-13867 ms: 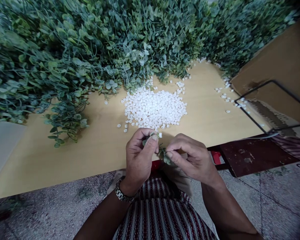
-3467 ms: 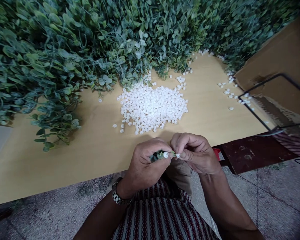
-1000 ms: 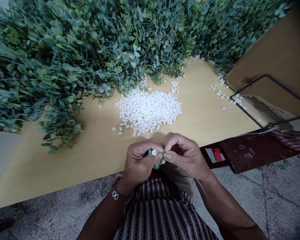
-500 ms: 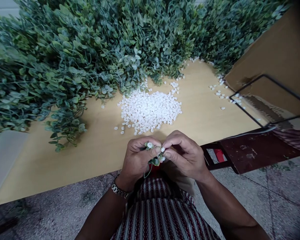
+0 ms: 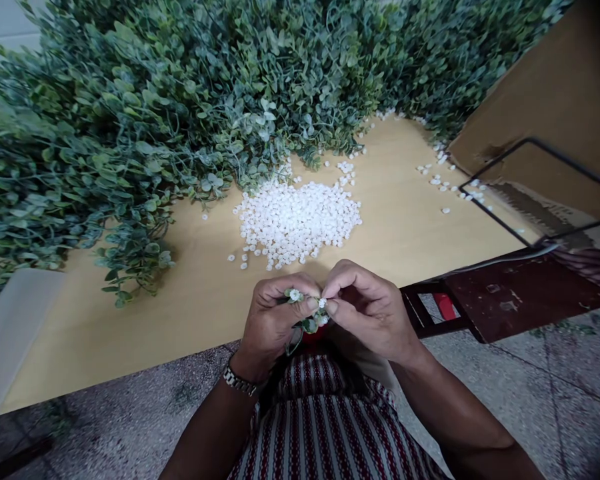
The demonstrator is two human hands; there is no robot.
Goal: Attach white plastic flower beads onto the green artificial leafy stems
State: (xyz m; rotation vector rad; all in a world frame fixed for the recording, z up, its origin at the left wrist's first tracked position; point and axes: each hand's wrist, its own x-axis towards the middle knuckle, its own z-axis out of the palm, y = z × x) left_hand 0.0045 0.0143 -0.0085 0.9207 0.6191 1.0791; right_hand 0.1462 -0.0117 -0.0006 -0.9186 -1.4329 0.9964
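My left hand [image 5: 275, 317] is closed round a small artificial greenery sprig [image 5: 310, 325], with green leaves and a few small white flower pieces on its tips. One white flower piece [image 5: 322, 303] sits between the fingertips of both hands. My right hand [image 5: 367, 307] pinches at that piece with thumb and forefinger. Both hands are just over the table's front edge, close to my striped apron. Beyond them lies a heap of small white flower pieces [image 5: 300, 223] on the table [image 5: 205, 300].
A large mass of artificial greenery [image 5: 205, 100] covers the back of the table. A cardboard box [image 5: 545, 113] and a black metal frame [image 5: 530, 141] stand at the right, near scattered white pieces. A pale translucent sheet [image 5: 23, 333] lies at the left. A dark red stool [image 5: 520, 300] is below right.
My hands stay together on the sprig, with the right fingertips now closer to the left thumb at the white piece. The view has shifted slightly.
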